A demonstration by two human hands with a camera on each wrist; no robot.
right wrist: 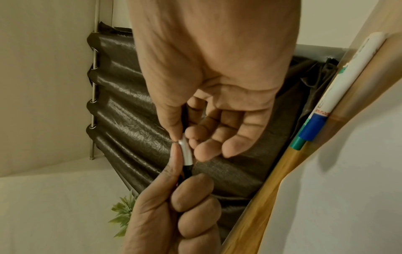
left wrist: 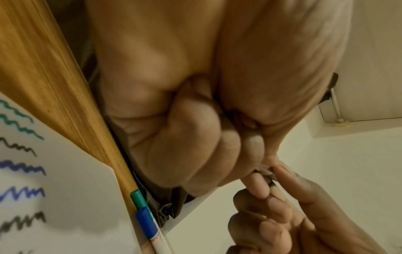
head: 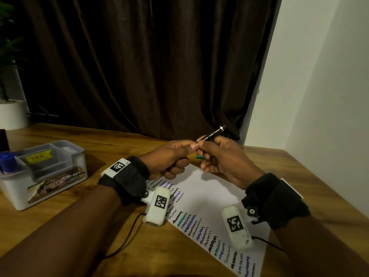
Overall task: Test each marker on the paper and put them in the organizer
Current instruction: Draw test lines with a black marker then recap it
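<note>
Gripping a slim black silver-banded pen (head: 213, 134), the right hand (head: 223, 162) was held above the scribbled white paper (head: 207, 196). Its near end was pinched by the fisted left hand (head: 169, 158).

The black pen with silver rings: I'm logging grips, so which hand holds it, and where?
Both. The right hand grips the slim black pen with silver rings along its barrel; the left hand pinches its near end, by a silver band.

Home room: curtain (head: 139, 66), wooden table (head: 259, 166), houseplant (head: 6, 47)

Black pen (right wrist: 186, 151) (two-handed grip)
</note>
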